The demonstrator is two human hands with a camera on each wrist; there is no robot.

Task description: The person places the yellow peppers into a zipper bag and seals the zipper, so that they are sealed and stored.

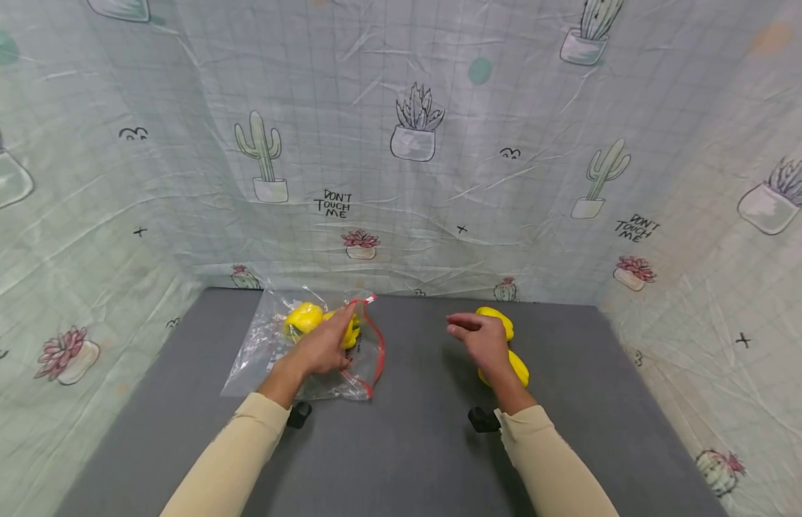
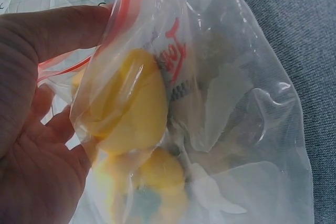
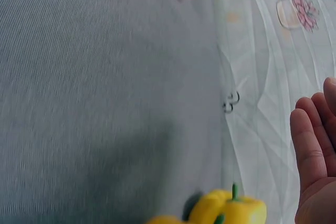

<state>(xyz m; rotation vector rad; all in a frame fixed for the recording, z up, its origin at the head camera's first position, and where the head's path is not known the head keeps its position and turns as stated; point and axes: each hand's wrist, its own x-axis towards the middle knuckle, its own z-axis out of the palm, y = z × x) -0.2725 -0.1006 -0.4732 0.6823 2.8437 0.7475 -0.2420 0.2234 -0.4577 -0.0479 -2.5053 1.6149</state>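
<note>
A clear zip bag (image 1: 255, 366) with a red zip edge lies at the left of the table, its mouth facing right. Two yellow bell peppers (image 1: 304, 317) are inside it; one shows a green part in the left wrist view. My left hand (image 1: 324, 343) holds the bag at its mouth, the thumb (image 2: 73, 27) against the red edge and the other fingers bent beside the film. Over the right side, my right hand (image 1: 486, 346) hovers with nothing in it, fingers (image 3: 310, 145) nearly straight. Two more yellow bell peppers (image 1: 518, 368) lie beside and partly under it.
A grey cloth covers the table (image 1: 413, 445). Behind it and at both sides hangs a pale curtain (image 1: 375, 165) printed with potted cacti. Black wrist mounts (image 1: 483, 419) sit below both hands.
</note>
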